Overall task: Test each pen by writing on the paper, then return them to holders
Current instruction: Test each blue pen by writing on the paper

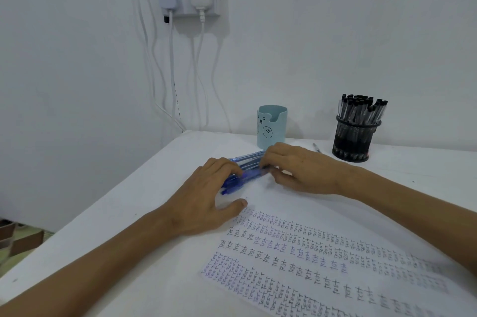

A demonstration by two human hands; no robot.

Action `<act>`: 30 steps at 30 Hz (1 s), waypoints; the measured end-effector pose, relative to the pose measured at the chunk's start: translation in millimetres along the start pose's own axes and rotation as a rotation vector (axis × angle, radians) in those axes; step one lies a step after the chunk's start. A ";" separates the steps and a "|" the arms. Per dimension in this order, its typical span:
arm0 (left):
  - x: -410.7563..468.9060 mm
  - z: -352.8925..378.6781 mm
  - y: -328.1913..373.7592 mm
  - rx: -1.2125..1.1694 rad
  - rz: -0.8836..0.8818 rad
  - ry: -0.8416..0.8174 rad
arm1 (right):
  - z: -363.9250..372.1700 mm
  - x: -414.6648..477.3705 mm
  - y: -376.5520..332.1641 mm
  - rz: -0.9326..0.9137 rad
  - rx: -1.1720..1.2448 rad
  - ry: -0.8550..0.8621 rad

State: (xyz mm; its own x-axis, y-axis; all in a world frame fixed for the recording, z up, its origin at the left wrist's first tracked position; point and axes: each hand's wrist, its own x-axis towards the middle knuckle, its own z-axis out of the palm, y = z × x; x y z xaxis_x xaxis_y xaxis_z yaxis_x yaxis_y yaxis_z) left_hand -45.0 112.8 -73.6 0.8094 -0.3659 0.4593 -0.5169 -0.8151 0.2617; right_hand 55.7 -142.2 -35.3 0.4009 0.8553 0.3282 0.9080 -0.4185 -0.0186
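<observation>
Gathering is the job for both hands right now. My left hand (204, 195) has its fingers curled over the near end of the blue pens (247, 159), with the thumb spread aside onto the top of the paper (309, 247). My right hand (302, 169) closes its fingers and thumb round the far part of the same bundle.

The pens lie flat on the counter (144, 187), side by side. They point toward the pale blue bear holder (272, 123) just behind them, and nothing sticks up from it.

To do this well, I think I should first press the pens into one tight bundle with their ends squared, so none rolls away. Then I would lift them together, tip them upright and lower them gently. That cup looks light and could topple if the tips catch its notched rim.

To my right, well apart, the black mesh holder (355, 136) is packed with black pens (361, 107). One loose pen (317, 148) lies between the two holders, and I would guess it belongs in the mesh one. Rows of test writing cover the paper near me.
</observation>
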 end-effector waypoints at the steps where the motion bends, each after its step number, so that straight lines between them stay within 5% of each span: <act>1: -0.3 -0.7 0.1 -0.016 0.003 -0.011 | -1.8 0.1 -2.9 0.049 0.055 0.035; 11: -1.3 -10.5 -1.6 0.033 0.166 -0.174 | -4.1 7.5 -30.7 0.298 0.373 0.237; 17: -3.0 -19.5 -9.9 0.054 0.140 -0.256 | -1.1 16.5 -27.6 0.467 0.937 0.312; 20: -3.5 -20.0 -9.2 0.051 0.109 -0.263 | 1.5 19.9 -35.6 0.558 0.986 0.369; 30: -4.4 -21.7 -6.2 -0.030 0.036 -0.322 | 6.5 10.9 -44.1 0.590 1.128 0.137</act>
State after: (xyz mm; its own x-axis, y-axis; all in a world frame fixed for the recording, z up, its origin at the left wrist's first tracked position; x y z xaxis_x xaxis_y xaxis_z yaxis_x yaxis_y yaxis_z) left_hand -51.4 129.2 -58.8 0.8347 -0.5212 0.1781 -0.5508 -0.7872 0.2774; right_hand 20.8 -112.5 -37.0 0.8217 0.5628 0.0898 0.2243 -0.1745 -0.9588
